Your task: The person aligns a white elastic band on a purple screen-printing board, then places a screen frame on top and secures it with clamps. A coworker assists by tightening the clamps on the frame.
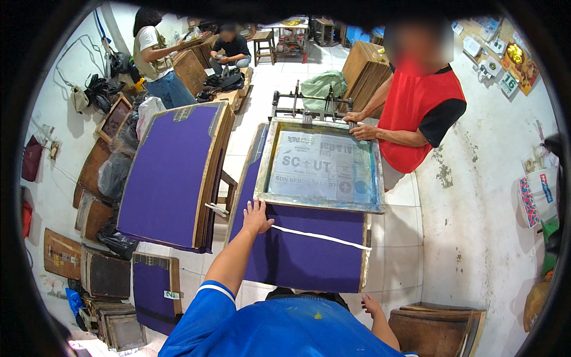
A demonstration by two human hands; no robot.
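A silk-screen printing frame (321, 204) with grey lettering on its mesh lies over a board covered in purple fabric (315, 250). My left hand (257, 219) is stretched out, fingers spread, with its fingertips at the frame's near left corner. My right hand (370, 304) hangs low by the board's near right corner, empty, its fingers loosely apart. A white strip (318, 237) runs across the purple fabric just right of my left hand. Across the board, a person in a red top (416, 113) has both hands on the metal clamp bar (312, 113) at the frame's far edge.
Left of the board stands a stack of purple-covered boards (172, 172). A smaller purple board (156, 291) leans lower left, near piled brown boards (107, 271). More boards (437, 327) stand at lower right, beside the white wall (470, 238). Two other people (156, 53) are farther back.
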